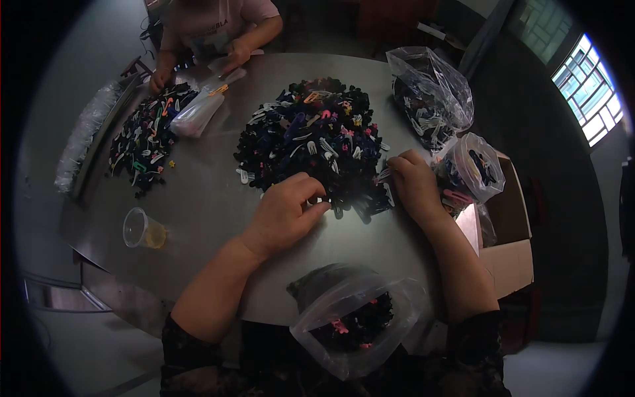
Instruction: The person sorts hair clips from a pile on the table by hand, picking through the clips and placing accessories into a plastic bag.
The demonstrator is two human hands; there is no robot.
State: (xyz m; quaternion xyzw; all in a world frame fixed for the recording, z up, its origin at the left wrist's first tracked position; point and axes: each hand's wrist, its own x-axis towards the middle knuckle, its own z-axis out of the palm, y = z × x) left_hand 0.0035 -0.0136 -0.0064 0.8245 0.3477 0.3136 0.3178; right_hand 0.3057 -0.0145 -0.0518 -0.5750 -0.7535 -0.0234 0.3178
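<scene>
A large heap of small hair clips (317,132), mostly black with white, purple, pink and yellow ones among them, lies on the metal table. At its near edge is my left hand (288,208), its fingers curled and the thumb close to the forefinger; what lies between them is too small to make out. My right hand (415,185) is at the heap's right side, fingers bent in and closed on a greyish hair clip (383,175). Nearest to me, an open clear plastic bag (317,341) contains dark clips and a few pink ones.
Across the table, a co-worker (215,26) handles a plastic bag (202,112) beside a second clip pile (142,142). A clear cup (135,228) stands at left. More bags (433,92) and a cardboard box (516,264) line the right side.
</scene>
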